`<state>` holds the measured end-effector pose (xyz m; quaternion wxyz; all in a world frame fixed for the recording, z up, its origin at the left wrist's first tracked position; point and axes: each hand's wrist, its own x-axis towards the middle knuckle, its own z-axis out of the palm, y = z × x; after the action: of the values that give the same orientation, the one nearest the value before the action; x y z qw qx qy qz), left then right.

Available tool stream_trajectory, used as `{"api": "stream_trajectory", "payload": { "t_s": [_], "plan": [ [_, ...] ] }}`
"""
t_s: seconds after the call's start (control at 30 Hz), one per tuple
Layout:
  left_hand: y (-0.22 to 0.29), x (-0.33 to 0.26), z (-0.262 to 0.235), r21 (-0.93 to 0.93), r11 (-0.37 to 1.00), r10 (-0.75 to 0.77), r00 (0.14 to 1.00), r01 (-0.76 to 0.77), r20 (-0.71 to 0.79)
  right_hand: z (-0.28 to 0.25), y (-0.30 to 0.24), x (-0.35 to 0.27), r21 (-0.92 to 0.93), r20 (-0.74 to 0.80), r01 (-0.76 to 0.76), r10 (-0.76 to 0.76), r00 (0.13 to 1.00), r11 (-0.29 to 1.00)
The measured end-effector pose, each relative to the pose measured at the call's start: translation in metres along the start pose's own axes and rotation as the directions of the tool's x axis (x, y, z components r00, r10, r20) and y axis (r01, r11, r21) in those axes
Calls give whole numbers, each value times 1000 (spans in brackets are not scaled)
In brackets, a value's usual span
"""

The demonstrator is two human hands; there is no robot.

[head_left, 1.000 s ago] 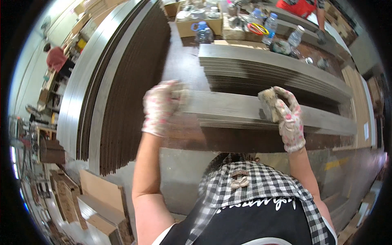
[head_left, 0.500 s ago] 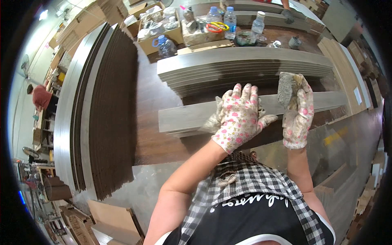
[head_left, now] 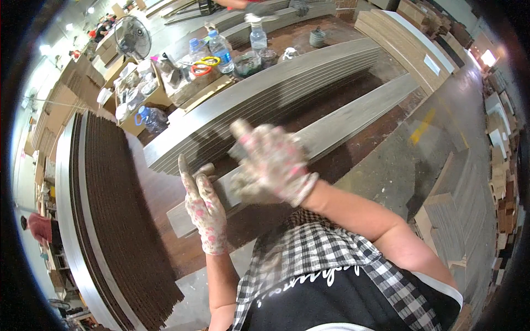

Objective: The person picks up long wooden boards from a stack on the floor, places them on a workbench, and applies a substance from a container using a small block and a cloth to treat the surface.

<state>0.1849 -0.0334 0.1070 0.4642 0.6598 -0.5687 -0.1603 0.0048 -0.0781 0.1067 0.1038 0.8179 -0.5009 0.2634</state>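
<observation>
My left hand, in a stained floral glove, is raised at the near-left end of a grey plank. Its fingers point up and stand apart, with nothing seen in them. My right hand, gloved alike, reaches across over the same plank and is smeared by motion. Beside its fingers shows the edge of a grey, fuzzy pad, mostly hidden by the hand. Behind both hands lies a long stack of grey planks on the brown tabletop.
Another tall plank stack stands at left. Along the back are a cardboard box, water bottles, orange-and-yellow-handled scissors and a jar. A co-worker's dark-gloved hand is beyond them. More boards lie at far right.
The view has turned. My right hand has swung left across the plank with the grey pad; my left hand has lifted off the cloth it pressed on the plank and now stands upright.
</observation>
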Motion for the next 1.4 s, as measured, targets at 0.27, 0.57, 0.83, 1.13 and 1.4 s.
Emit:
{"api": "stream_trajectory", "payload": {
  "t_s": [0.27, 0.57, 0.83, 1.13, 1.4],
  "plan": [
    [16, 5, 10, 80, 996, 20, 983, -35, 184, -37, 133, -18, 0, -182, -233, 229, 956, 972],
    [10, 2, 25, 147, 952, 250, 960, -268, 128, -54, 174, -2, -170, -126, -370, 352, 927, 913],
    [65, -1, 79, -3, 950, 286, 863, -313, 418, -40, 78, -5, -60, 109, -254, 260, 960, 965],
    [76, -12, 78, 202, 892, 319, 879, -405, 354, -94, 443, -71, -216, -288, -636, 574, 767, 741],
    [162, -7, 162, 377, 754, 225, 751, -538, 621, -88, 299, -30, -151, 215, -361, 387, 897, 920]
  ]
}}
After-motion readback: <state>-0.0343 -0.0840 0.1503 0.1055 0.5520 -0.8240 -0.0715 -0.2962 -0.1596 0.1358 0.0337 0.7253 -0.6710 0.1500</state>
